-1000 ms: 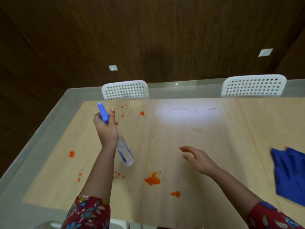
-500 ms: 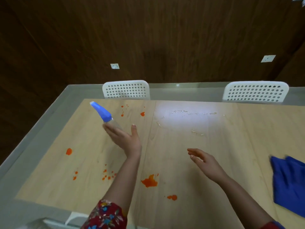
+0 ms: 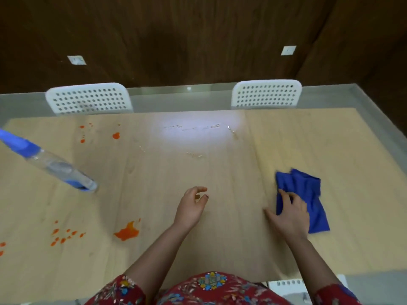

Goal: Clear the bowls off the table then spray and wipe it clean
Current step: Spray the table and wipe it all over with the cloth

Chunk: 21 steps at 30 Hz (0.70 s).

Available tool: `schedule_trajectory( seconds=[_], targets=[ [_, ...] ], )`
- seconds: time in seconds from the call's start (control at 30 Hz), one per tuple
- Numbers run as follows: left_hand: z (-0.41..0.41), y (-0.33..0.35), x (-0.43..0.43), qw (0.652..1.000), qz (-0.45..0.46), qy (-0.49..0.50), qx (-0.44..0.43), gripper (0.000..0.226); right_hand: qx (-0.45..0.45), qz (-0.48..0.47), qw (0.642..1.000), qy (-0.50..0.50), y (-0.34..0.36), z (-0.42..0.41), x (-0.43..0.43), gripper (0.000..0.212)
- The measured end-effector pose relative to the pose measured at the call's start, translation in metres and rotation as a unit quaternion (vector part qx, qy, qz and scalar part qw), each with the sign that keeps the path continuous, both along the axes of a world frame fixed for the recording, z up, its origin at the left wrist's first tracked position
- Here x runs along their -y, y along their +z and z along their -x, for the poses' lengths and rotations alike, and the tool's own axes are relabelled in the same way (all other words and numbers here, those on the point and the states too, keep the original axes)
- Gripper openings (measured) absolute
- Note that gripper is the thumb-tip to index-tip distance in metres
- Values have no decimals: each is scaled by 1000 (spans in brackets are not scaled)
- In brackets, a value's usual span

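One blue cloth (image 3: 308,194) at three o'clock on the counter (image 3: 220,172), left edge under spread fingers (image 3: 284,195) of the right hand (image 3: 290,214): looks soft, light, limp, so best bunched mid-fold. Left hand (image 3: 190,208) loosely curled, empty.

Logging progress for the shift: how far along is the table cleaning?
Done: no bowls show on the light wooden table; droplets glisten at its far side, and the clear spray bottle with blue nozzle sits ungripped at left. In hand: the right hand rests on the crumpled blue cloth; the left hand holds nothing. Left: wiping, since orange splatters remain.
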<state>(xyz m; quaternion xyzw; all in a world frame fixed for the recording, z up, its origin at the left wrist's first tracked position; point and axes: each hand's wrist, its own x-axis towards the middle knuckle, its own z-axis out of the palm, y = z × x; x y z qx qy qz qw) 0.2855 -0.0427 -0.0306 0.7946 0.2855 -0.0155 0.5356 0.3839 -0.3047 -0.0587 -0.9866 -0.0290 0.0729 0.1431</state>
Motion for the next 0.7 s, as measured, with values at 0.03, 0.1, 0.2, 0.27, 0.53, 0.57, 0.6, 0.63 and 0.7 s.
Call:
schedule_trajectory(
  seconds=[0.03, 0.1, 0.2, 0.27, 0.53, 0.57, 0.6, 0.63, 0.7],
  targets=[
    [-2, 1, 4, 1000, 1, -7, 2, 23, 4, 0, 1000, -2, -7, 0, 9, 63],
    [-3, 0, 11, 1000, 0, -17, 1, 21, 30, -28, 999, -1, -13, 0, 19, 43],
    [-4, -2, 20, 1000, 9, -28, -5, 20, 42, -91, 993, -66, -5, -15, 18, 27],
    [-2, 0, 23, 999, 23, -21, -8, 19, 6, -161, 979, -129, 7, -28, 13, 15],
    [-30, 38, 25, 995, 49, -55, 66, 35, -203, -461, 862, -50, 89, -36, -19, 18],
    [-37, 46, 21, 992, 39, -80, 84, 45, -220, -476, 852, -7, 103, -35, -24, 15],
    [-45, 55, 15, 988, 35, -112, 96, 56, -233, -488, 841, 29, 116, -35, -28, 12],
    [-52, 64, 9, 984, 46, -146, 95, 67, -241, -496, 832, 64, 128, -35, -33, 11],
    [-62, 84, -6, 972, 103, -198, 70, 81, -259, -479, 828, 133, 148, -38, -40, 17]
  ],
)
